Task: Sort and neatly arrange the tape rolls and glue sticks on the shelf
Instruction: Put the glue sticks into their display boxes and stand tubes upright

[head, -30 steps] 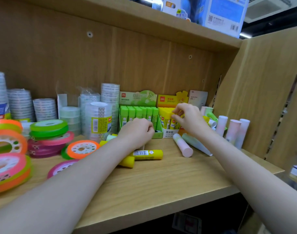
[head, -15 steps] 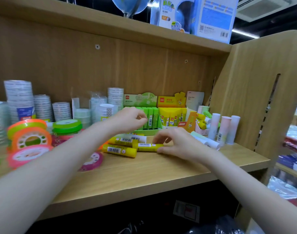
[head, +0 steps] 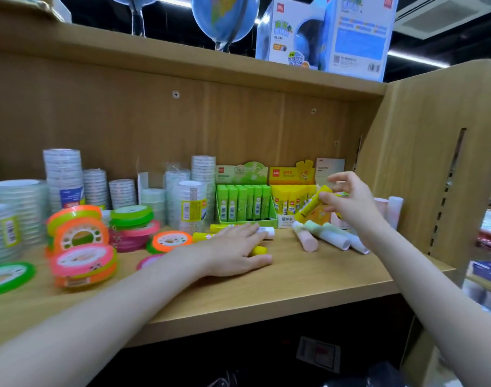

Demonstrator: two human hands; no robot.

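While flat on the shelf at frame centre, left hand with fingers straight, resting on loose yellow glue sticks, gripping nothing. Right hand at right of centre, raised, pinching one yellow glue stick, tilted, just before the yellow box. Coloured tape rolls heaped at left. Pastel glue sticks lying below the right hand.
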